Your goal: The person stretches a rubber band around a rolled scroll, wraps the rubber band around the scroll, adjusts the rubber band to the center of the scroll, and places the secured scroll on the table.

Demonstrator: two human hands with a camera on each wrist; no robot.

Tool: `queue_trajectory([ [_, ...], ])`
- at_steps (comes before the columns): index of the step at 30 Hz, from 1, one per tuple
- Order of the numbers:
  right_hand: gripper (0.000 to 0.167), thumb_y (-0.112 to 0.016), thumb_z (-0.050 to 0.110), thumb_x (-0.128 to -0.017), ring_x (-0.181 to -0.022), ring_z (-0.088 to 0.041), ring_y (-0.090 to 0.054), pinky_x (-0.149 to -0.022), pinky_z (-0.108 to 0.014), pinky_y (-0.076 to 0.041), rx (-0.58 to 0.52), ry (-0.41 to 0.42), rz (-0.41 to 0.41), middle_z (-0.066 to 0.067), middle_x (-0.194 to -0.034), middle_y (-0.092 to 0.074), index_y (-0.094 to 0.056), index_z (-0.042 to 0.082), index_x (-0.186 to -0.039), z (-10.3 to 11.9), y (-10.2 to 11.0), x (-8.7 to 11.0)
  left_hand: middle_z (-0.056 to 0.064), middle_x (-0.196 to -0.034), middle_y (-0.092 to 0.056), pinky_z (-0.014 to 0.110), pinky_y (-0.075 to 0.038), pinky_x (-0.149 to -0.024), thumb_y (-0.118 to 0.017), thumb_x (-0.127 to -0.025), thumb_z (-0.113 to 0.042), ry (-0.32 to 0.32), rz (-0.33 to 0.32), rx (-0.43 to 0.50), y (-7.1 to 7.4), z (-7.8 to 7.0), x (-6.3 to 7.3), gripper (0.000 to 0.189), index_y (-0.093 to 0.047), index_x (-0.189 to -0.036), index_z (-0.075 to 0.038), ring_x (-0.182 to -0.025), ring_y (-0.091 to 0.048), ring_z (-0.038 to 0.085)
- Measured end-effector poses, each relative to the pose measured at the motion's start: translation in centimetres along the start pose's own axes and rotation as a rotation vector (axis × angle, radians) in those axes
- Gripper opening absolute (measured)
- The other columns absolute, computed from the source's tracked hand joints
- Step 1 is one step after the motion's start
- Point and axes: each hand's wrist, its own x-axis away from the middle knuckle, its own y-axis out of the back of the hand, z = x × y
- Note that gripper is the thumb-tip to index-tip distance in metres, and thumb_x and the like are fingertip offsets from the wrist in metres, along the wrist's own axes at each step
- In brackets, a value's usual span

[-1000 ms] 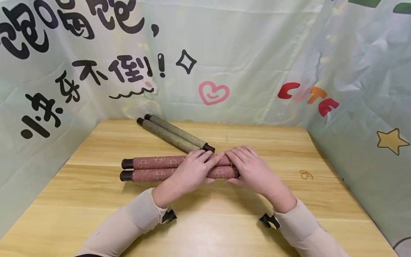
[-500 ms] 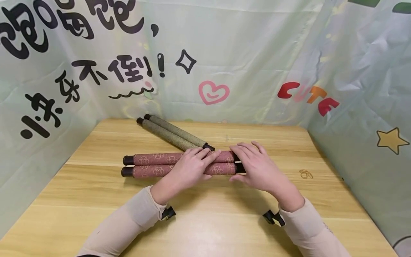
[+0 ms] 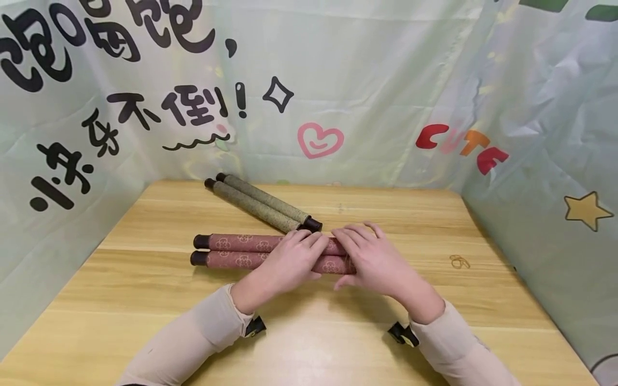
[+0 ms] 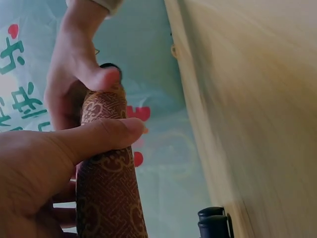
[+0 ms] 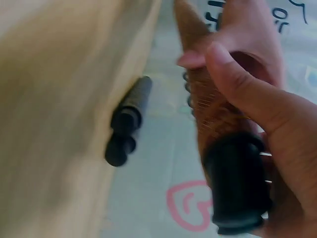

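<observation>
A dark-red scroll with a flower pattern and black end knobs, rolled as two rods side by side, lies across my front. My left hand grips it right of its middle, thumb on the near side and fingers over the far side. My right hand holds the right end, its palm hiding the black knobs there. In the right wrist view the thumb lies along the patterned roll, and a thin yellowish band shows near the black knob.
Just behind, a grey-green scroll with black knobs lies slanted on the wooden table, its right end close to my left fingertips. Yellowish rubber bands lie to the right. Printed cloth walls the table's back and sides.
My right hand slid outward, showing the right knobs and a thin band, then came back left over that end. The red scroll shifted slightly right. The grey-green scroll stayed put.
</observation>
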Motion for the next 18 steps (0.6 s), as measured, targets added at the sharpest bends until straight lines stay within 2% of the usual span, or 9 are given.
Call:
queue_trajectory([
  [4,0.109,-0.076,0.072,-0.06,-0.125,-0.032,-0.048,-0.105,-0.058,-0.03,-0.003,-0.068,0.01,-0.012,-0.133,-0.056,-0.047,0.003,-0.14,-0.9,1.4,0.6,0.012,-0.125,-0.062,0.05,-0.045,-0.099,-0.086,-0.071,-0.042,0.02,-0.001,0.009,-0.1,0.4,0.1,0.066,-0.053,-0.118,-0.01,-0.113,-0.058,0.034],
  [8,0.095,-0.08,0.066,-0.063,-0.123,-0.03,-0.049,-0.104,-0.059,-0.03,0.027,-0.089,0.022,-0.01,-0.127,-0.059,-0.055,0.004,-0.132,-1.8,2.0,1.1,0.012,-0.124,-0.062,0.051,-0.047,-0.096,-0.085,-0.071,-0.043,0.035,-0.013,0.005,0.1,0.8,0.0,0.064,-0.053,-0.117,-0.011,-0.111,-0.058,0.034],
  [13,0.084,-0.081,0.055,-0.07,-0.118,-0.03,-0.051,-0.103,-0.055,-0.033,0.027,-0.069,0.025,-0.012,-0.122,-0.06,-0.055,0.001,-0.128,-1.9,1.3,0.9,0.013,-0.121,-0.064,0.051,-0.048,-0.095,-0.085,-0.072,-0.043,0.039,-0.033,0.005,0.2,0.7,0.0,0.062,-0.054,-0.114,-0.009,-0.108,-0.06,0.035],
  [18,0.083,-0.082,0.05,-0.067,-0.111,-0.03,-0.056,-0.099,-0.051,-0.039,0.052,-0.044,-0.004,-0.014,-0.117,-0.062,-0.056,-0.003,-0.125,-1.6,0.2,0.6,0.014,-0.118,-0.064,0.049,-0.047,-0.097,-0.085,-0.071,-0.044,0.004,-0.065,-0.009,0.3,0.2,0.1,0.062,-0.055,-0.112,-0.009,-0.107,-0.06,0.035],
])
